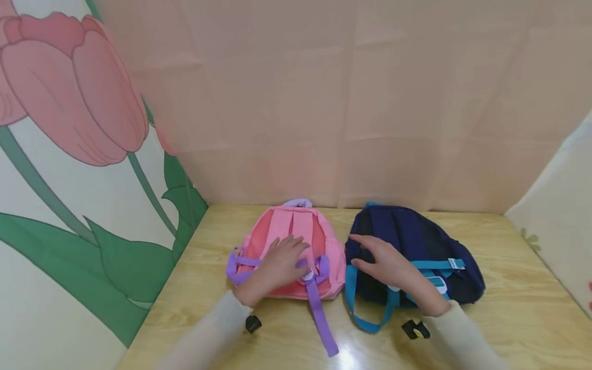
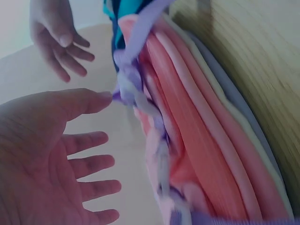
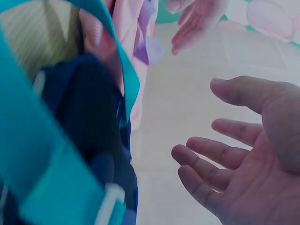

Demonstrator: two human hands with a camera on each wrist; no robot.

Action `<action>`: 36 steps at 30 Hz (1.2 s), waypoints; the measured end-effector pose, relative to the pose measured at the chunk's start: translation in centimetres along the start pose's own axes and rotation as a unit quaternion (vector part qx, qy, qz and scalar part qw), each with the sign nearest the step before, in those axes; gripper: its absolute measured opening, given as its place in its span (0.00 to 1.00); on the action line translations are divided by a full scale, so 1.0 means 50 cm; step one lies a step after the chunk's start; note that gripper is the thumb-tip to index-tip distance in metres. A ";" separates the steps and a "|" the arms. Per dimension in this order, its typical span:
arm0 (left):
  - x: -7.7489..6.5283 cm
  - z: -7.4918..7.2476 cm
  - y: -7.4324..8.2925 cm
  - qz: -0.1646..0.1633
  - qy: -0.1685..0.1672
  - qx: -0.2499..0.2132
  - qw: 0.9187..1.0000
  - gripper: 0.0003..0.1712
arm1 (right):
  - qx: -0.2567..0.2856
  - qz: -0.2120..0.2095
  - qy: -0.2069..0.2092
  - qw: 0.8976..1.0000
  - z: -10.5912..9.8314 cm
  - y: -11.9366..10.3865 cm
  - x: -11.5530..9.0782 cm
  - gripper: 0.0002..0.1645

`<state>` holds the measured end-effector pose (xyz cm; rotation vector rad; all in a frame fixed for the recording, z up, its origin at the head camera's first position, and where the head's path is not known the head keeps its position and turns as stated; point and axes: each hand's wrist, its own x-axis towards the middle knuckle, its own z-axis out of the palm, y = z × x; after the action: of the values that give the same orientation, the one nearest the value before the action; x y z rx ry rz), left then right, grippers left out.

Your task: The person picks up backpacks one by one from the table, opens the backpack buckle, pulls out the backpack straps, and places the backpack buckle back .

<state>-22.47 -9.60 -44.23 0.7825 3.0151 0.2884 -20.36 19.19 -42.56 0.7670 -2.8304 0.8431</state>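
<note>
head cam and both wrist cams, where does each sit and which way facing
Head: on the head, facing forward and down at the pink backpack and navy backpack; left hand, right hand and sleeves show.
Left wrist: on that wrist, looking past the left hand, pink backpack alongside; right hand upper left.
Right wrist: on that wrist, looking past the right hand, navy backpack alongside; left hand at top.
Both wrist views share both hands and the pink backpack.
</note>
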 end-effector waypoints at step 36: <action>-0.037 0.021 -0.139 -0.022 0.012 -0.088 0.996 0.21 | 0.095 0.030 -0.070 0.993 0.210 -0.125 0.164 0.29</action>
<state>-24.14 -16.26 -46.58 0.7028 2.9704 0.5583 -23.83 5.47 -46.52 0.7966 -2.9387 1.1242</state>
